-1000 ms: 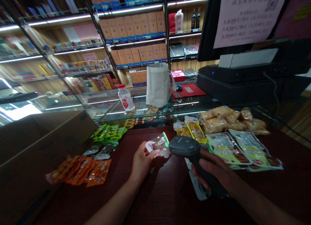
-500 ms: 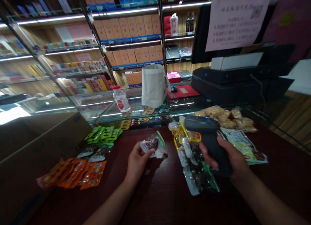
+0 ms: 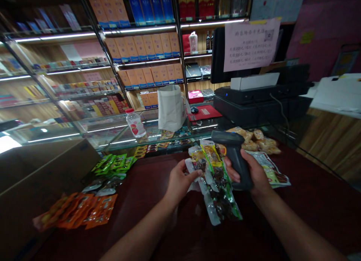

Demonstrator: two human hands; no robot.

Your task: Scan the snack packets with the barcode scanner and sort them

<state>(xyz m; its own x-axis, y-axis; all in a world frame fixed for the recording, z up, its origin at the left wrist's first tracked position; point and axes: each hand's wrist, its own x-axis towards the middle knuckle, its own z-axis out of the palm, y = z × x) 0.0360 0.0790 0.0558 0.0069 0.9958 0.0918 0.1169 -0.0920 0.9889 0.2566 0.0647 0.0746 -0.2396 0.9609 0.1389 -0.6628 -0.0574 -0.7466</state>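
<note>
My right hand point(image 3: 257, 174) is wrapped around the handle of a black barcode scanner point(image 3: 229, 139), its head pointing left. My left hand point(image 3: 178, 182) pinches a small clear snack packet point(image 3: 199, 164) with dark contents, at the left edge of a row of snack packets point(image 3: 221, 195). That row has yellow-edged packets at its far end and green-edged ones with dark pieces nearer me. The scanner is above and to the right of the row, partly covering it. Whether the held packet rests on the others, I cannot tell.
At left, orange packets point(image 3: 97, 210) and green packets point(image 3: 115, 164) lie beside a cardboard box point(image 3: 53, 170). Behind stand a bottle point(image 3: 135, 125), a white bag point(image 3: 170, 110) and a monitor point(image 3: 218, 56). Light-brown packaged food point(image 3: 262, 142) and a flat white-green pack point(image 3: 272, 169) lie right.
My left hand has carried the small packet rightward from over the bare tabletop to the row of packets. My right hand still grips the scanner. The camera view has shifted slightly.
</note>
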